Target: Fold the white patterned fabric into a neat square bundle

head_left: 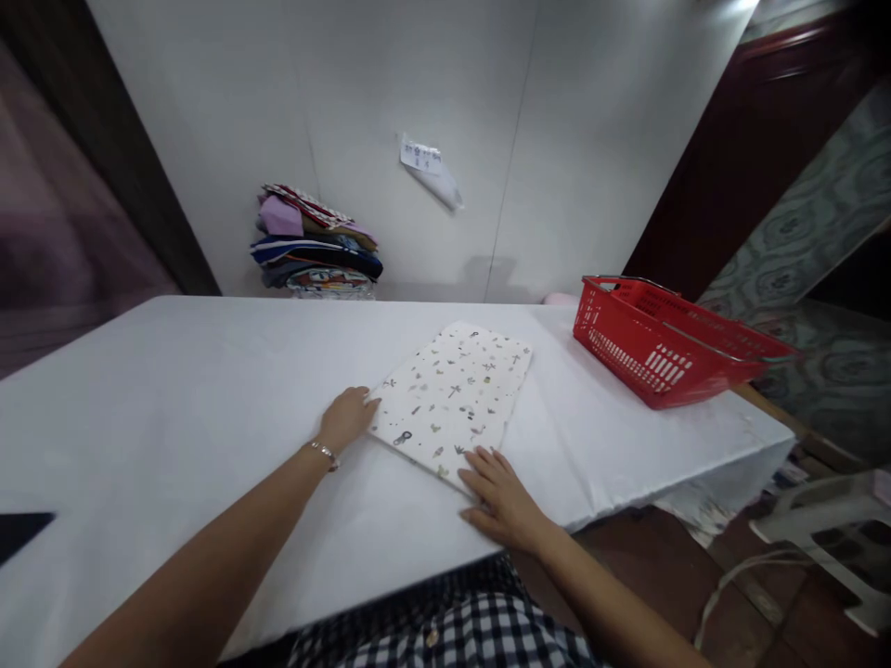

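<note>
A folded white cloth (445, 394) printed with small animals and plants lies flat on the white-covered table, set at a slant in front of me. My left hand (346, 419), with a bracelet at the wrist, is at the cloth's left corner. Its fingers are bent together over the edge there, and some of them are hidden. My right hand (502, 499) rests at the near right corner, fingers spread and lying flat, the upper fingertips on the cloth and the thumb on the table cover.
The white-covered table (174, 408) meets a pale wall. Against the wall stands a stack of folded fabrics (316, 246). A red plastic basket (668, 343) sits at the right edge. A dark piece (20, 533) lies far left. A white stool (828, 529) stands on the floor at right.
</note>
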{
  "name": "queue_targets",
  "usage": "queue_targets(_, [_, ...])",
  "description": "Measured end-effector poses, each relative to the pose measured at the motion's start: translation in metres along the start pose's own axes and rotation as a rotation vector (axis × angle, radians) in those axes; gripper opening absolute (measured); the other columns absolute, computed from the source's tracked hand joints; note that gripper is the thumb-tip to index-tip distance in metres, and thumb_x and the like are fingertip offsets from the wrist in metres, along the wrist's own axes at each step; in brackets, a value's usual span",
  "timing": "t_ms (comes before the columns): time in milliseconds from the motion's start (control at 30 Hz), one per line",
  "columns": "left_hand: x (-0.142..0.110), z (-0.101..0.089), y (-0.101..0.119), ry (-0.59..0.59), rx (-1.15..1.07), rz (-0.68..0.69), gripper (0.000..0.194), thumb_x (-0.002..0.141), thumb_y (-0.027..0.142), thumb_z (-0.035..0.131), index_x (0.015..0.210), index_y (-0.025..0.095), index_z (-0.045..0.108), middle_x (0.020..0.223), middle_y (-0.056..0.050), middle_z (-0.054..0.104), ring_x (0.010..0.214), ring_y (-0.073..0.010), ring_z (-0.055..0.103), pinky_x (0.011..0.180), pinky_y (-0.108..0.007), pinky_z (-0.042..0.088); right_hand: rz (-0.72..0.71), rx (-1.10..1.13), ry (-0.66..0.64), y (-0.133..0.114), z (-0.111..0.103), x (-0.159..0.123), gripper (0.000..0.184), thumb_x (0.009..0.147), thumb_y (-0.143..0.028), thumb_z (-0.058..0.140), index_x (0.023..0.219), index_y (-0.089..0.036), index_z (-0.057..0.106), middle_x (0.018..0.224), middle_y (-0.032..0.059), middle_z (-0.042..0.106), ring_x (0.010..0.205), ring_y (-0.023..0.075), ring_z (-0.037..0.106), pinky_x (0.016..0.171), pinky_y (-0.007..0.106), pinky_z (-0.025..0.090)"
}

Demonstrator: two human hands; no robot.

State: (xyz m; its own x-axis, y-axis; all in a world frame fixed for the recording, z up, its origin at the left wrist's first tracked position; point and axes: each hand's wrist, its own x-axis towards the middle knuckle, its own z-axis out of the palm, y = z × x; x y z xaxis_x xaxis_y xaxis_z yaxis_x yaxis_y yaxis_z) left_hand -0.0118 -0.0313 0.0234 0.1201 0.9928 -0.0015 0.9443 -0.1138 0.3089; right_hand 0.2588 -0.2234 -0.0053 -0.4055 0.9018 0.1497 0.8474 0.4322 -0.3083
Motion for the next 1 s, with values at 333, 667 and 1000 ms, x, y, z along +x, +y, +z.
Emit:
queue_targets(333, [0.021, -0.023, 0.001, -0.204, -0.263, -0.256, 0.039, 0.065, 0.043, 0.064, 0.084, 0.009, 0.064, 0.103, -0.020, 0.065, 0.097, -0.0324, 0.060, 0.074, -0.034, 0.046, -0.027, -0.020, -0.037, 0.006, -0.004, -0.005, 0.049, 0.085, -0.028, 0.045, 0.134, -0.022, 0.044, 0.145, 0.0081, 0.034, 0.136, 0.0246, 0.024, 0.110, 0.049, 0.020])
queue_targets(667, [0.006, -0.027, 0.008, -0.223, -0.710, -0.429, 0.033, 0.064, 0.034, 0.071, 0.088, 0.014, 0.060, 0.104, -0.011, 0.065, 0.089, -0.0197, 0.062, 0.061, -0.021, 0.049, -0.206, -0.026, 0.011, 0.016, -0.005, -0.005, 0.061, 0.076, -0.009, 0.042, 0.135, -0.019, 0.041, 0.144, 0.0103, 0.035, 0.135, 0.0237, 0.026, 0.109, 0.052, 0.021])
queue_targets(1000, [0.016, -0.030, 0.006, -0.229, -0.833, -0.426, 0.020, 0.065, 0.024, 0.069, 0.077, 0.014, 0.057, 0.087, -0.008, 0.065, 0.084, -0.0189, 0.061, 0.064, -0.025, 0.049, -0.218, -0.056, -0.002, 0.016, -0.005, -0.006, 0.059, 0.075, -0.007, 0.042, 0.133, -0.018, 0.044, 0.142, 0.0115, 0.038, 0.134, 0.0252, 0.029, 0.108, 0.052, 0.023])
